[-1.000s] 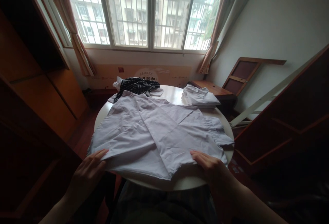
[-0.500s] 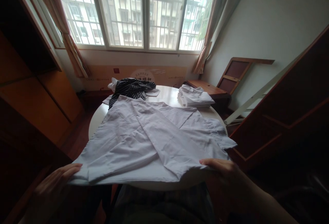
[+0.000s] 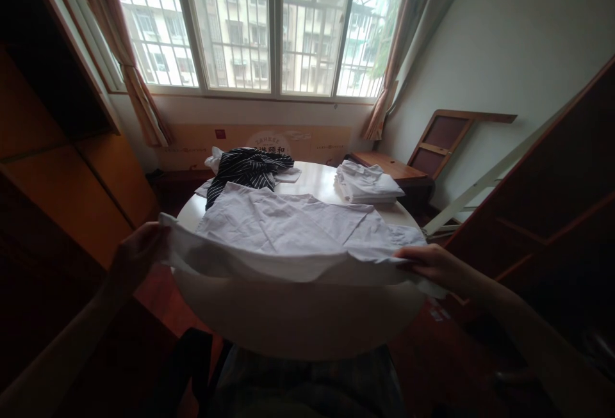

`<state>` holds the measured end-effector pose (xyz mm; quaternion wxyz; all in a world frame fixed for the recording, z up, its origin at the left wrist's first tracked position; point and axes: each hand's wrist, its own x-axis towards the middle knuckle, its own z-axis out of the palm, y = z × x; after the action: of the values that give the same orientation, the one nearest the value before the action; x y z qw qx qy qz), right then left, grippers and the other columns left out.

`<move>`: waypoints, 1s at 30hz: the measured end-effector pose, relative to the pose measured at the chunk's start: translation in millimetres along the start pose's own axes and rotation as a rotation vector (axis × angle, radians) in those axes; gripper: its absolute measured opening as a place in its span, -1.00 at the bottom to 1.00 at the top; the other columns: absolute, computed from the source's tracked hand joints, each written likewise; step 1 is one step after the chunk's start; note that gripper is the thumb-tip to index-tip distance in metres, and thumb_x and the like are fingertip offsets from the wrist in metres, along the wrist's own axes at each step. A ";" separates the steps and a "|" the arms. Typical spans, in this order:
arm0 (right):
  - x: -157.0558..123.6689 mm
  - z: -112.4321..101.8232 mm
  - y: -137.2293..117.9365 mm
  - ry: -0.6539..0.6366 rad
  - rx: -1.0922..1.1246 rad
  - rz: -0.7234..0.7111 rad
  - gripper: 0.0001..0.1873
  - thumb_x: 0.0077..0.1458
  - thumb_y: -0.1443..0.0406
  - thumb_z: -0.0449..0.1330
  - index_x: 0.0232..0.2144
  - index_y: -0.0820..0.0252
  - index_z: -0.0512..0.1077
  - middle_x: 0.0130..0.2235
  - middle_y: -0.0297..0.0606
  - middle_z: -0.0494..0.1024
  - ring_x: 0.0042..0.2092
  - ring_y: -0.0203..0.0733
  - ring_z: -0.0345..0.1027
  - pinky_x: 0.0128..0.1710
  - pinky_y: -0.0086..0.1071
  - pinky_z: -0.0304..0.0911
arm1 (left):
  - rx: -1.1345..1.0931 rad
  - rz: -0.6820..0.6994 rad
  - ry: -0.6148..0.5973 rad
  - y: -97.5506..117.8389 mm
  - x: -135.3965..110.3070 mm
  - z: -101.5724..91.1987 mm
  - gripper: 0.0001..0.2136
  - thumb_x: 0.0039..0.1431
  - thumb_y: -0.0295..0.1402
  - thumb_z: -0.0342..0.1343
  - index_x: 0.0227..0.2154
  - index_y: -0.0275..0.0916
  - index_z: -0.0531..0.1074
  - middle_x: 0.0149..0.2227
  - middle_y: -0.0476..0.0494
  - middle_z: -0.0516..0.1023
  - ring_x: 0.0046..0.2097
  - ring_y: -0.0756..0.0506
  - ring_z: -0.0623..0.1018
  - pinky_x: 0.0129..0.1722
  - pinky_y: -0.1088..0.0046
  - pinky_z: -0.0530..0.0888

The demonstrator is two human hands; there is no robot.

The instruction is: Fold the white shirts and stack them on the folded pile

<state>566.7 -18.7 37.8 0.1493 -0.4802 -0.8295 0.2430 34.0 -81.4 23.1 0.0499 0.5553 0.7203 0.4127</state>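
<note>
The big window (image 3: 259, 21) fills the far wall, w/ a curtain at each side. Below it stands the round white desk (image 3: 298, 322); its near half is bare.

A white shirt (image 3: 288, 226) is spread over the middle of the desk. Its far part lies flat on the top. Its near edge is held up in the air, pulled into a long line from left to right, just above the bare part.

Behind the shirt, on the far left of the desk, sits a dark striped cloth (image 3: 250, 168) in a heap, touching the shirt's far edge. On the far right sits a pile of folded white clothes (image 3: 368, 184), near the shirt but apart from it.

The left hand (image 3: 134, 258) is out past the desk's left rim; its fingers are closed on the shirt's left corner. The right hand (image 3: 432, 264) is at the right rim, its fingers pinching the shirt's right corner, w/ a bit of cloth hanging below them.
</note>
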 end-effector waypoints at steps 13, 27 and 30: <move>26.3 23.0 65.3 0.140 0.042 0.175 -0.58 -0.10 -0.03 0.13 -0.46 0.23 0.42 -0.41 -0.26 0.50 -0.34 -0.15 0.36 -0.35 -0.39 0.24 | 0.329 -0.039 -0.273 -40.8 66.5 86.1 -0.63 0.05 -0.07 -0.09 -0.31 -0.26 0.43 -0.35 -0.15 0.55 -0.31 -0.13 0.51 -0.43 0.53 0.29; -6.6 28.5 84.2 0.524 0.362 0.511 -0.39 -0.27 -0.14 0.18 -0.36 0.27 0.43 -0.55 -0.26 0.45 -0.54 -0.23 0.32 -0.58 -0.40 0.22 | -0.021 -0.235 -0.260 -54.9 44.3 53.8 -0.58 -0.08 0.00 0.10 -0.27 -0.22 0.41 -0.45 -0.02 0.55 -0.34 -0.12 0.52 -0.42 0.52 0.38; -27.6 27.9 79.7 0.482 0.341 0.481 -0.44 -0.24 -0.15 0.17 -0.51 0.26 0.46 -0.54 -0.23 0.46 -0.48 -0.19 0.34 -0.49 -0.38 0.26 | -0.222 -0.254 -0.252 -66.1 28.9 49.1 -0.45 -0.20 0.11 0.14 -0.22 -0.20 0.36 -0.39 -0.04 0.56 -0.28 -0.14 0.53 -0.39 0.47 0.44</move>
<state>624.7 -16.4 -29.5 0.3566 -0.6731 -0.5816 0.2855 -1.1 -33.5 -40.8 0.2520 0.4985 0.7227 0.4070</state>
